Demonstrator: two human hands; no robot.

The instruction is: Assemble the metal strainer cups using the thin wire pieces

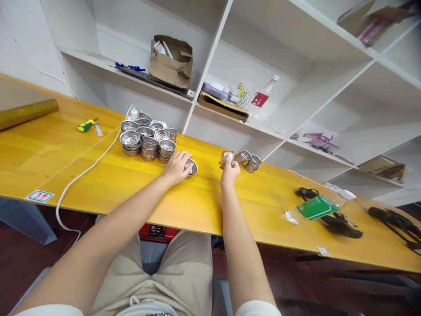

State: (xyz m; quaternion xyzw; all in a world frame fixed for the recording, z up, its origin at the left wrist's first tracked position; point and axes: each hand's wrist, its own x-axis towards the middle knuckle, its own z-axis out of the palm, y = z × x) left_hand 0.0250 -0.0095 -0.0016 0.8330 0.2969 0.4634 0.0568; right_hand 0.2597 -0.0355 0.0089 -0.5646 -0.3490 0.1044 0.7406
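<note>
My left hand (176, 166) is curled over a small perforated metal strainer cup (191, 167) lying on the yellow table (108, 184). My right hand (229, 168) pinches another metal cup (226, 156) and holds it just above the table. Right of that hand, two more cups (249, 160) lie close together. A cluster of several stacked metal cups (147, 139) stands to the left of my left hand.
A white cable (86, 171) runs across the table's left part, past a yellow-green screwdriver (86, 125). A clear bottle with a green label (314, 208) and black straps (342, 226) lie at the right. White shelves (210, 94) with a cardboard box (170, 61) stand behind.
</note>
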